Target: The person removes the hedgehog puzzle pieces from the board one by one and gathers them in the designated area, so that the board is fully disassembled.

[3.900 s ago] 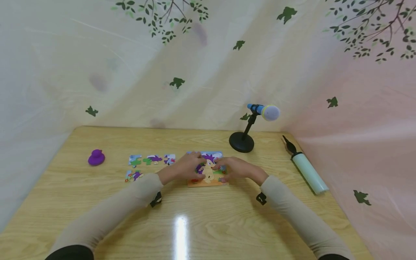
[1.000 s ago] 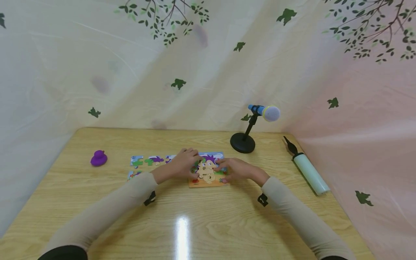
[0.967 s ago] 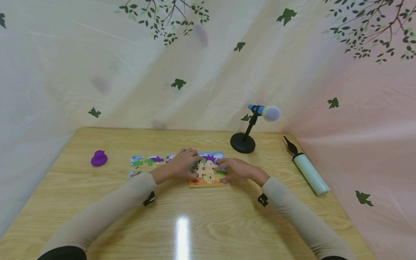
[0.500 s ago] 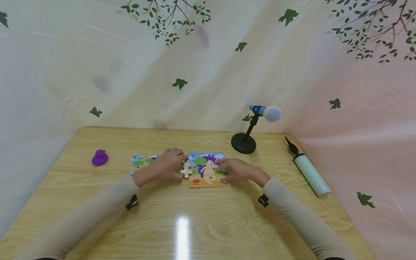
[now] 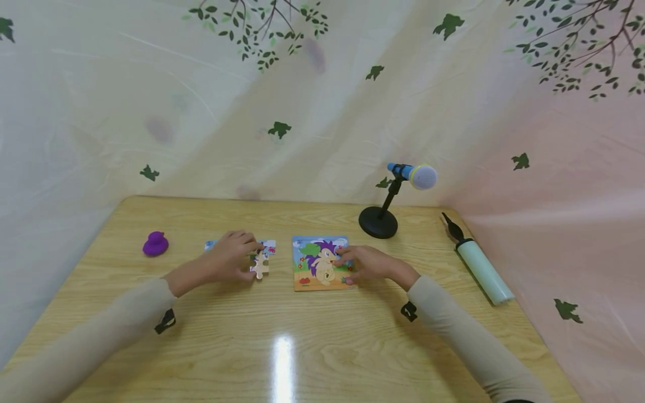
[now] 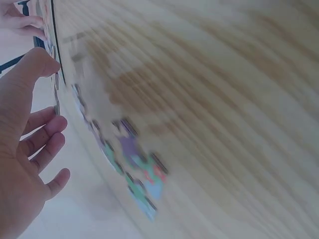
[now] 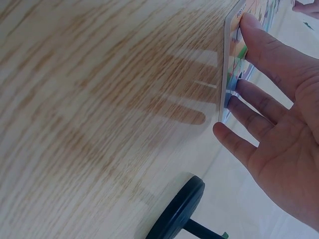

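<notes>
My left hand (image 5: 228, 258) pinches a jigsaw puzzle piece (image 5: 260, 265) between thumb and fingertips, its pale side facing right. In the left wrist view this piece (image 6: 56, 94) appears nearly edge-on, tilted up between the thumb and fingers. The puzzle board (image 5: 322, 282), with a purple-spined hedgehog picture, lies flat to the right of it. On the board's right side rest the fingertips of my right hand (image 5: 370, 262), thumb and fingers spread along the edge. Loose puzzle pieces (image 6: 130, 147) lie beneath and beyond the left hand, mostly hidden by it in the head view.
A purple rubber duck (image 5: 155, 244) sits at the left of the wooden table (image 5: 353, 347). Behind the board stands a toy microphone (image 5: 422, 177) on a black round base (image 5: 378, 223). A pale green hand pump (image 5: 485, 272) lies along the right edge.
My left hand has moved left off the board, carrying the puzzle piece over to the loose pieces. The hedgehog picture's left part has come into sight. My right hand stays on the board's edge.
</notes>
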Tool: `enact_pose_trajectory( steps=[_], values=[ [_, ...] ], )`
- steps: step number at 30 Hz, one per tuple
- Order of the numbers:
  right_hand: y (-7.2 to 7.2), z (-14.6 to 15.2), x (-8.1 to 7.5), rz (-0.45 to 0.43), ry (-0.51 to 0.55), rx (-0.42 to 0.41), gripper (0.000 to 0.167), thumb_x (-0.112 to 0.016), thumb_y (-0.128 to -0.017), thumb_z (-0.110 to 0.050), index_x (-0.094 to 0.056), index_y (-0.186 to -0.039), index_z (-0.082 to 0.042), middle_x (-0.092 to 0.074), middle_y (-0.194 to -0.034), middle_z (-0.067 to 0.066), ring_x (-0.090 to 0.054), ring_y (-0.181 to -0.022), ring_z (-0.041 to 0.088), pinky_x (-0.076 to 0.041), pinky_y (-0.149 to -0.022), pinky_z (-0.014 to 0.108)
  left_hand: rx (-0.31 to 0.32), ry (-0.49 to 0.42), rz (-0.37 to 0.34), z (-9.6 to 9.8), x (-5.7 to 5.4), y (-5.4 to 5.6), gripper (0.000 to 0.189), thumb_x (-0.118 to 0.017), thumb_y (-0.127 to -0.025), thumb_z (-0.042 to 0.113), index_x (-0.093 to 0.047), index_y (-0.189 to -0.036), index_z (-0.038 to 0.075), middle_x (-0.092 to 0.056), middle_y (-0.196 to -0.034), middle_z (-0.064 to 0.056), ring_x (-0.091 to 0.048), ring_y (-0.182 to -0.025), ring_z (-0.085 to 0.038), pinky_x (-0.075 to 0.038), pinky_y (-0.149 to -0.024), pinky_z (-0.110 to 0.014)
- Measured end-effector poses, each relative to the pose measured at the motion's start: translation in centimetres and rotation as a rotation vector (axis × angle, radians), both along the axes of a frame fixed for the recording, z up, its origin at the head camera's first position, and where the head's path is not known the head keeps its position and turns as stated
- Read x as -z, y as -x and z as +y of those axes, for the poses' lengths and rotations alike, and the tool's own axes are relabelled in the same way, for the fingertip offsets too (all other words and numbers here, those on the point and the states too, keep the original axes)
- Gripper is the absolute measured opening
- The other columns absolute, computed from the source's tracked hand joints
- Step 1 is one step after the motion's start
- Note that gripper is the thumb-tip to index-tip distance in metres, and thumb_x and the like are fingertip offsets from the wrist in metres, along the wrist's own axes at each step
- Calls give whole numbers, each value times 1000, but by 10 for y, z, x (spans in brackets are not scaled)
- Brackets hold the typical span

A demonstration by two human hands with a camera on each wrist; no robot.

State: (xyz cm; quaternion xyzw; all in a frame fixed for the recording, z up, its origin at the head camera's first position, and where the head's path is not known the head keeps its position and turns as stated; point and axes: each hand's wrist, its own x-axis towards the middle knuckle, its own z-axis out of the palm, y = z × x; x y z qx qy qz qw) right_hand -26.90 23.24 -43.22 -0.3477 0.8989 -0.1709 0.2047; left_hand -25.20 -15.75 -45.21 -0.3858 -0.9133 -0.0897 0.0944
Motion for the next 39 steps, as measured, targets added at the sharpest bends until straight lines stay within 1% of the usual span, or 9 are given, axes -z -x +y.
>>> enact_pose_trajectory(
  steps=[4,9,15,18,22,30,39],
  values=[
    [0,0,0,-5,5,-1,50,-76,-91,-20,-64,-138,-8,-42,-159,17,-36,-149,40,-30,-121,57,-15,16,-22,-13,-3,-7,62,-83,-75,35,-67,-126,4,-66,-114,-12,-59,-110,-34,-48,-98,-60],
    [-1,0,0,-3,5,0,51,-76,-91,-20,-63,-138,-7,-42,-159,18,-37,-149,40,-30,-120,57,-15,7,-37,-26,-1,-11,62,-83,-76,35,-66,-127,3,-65,-114,-13,-59,-110,-34,-47,-98,-60],
    [-1,-1,-2,-2,-1,6,50,-76,-91,-19,-63,-138,-8,-42,-159,17,-37,-149,40,-30,-121,57,5,-30,-16,-35,2,-13,59,-82,-74,31,-68,-124,3,-64,-109,-9,-57,-104,-29,-48,-95,-57],
    [-2,-1,-2,-6,-4,9,50,-76,-91,-19,-63,-138,-8,-42,-159,17,-36,-149,40,-30,-121,57,12,-44,-16,-39,4,-13,57,-81,-74,29,-68,-123,2,-64,-107,-8,-57,-103,-29,-47,-95,-58],
    [-2,-1,-3,-9,0,11,50,-76,-91,-18,-63,-138,-8,-43,-159,17,-37,-149,40,-29,-121,57,15,-50,-22,-43,5,-13,57,-81,-73,28,-68,-122,2,-64,-108,-9,-58,-104,-30,-47,-95,-59],
    [-3,-1,-3,-10,-3,9,50,-76,-91,-19,-63,-139,-8,-42,-159,17,-36,-150,40,-29,-121,57,14,-56,-35,-46,7,-14,57,-80,-71,26,-69,-123,4,-62,-103,-5,-56,-99,-24,-48,-91,-55],
    [-5,-1,-4,3,-2,13,49,-76,-92,-19,-64,-138,-9,-43,-159,17,-38,-149,40,-32,-120,57,-18,-33,-109,-45,4,-14,57,-76,-75,26,-67,-127,4,-62,-108,-5,-56,-106,-28,-45,-96,-59]
  ],
)
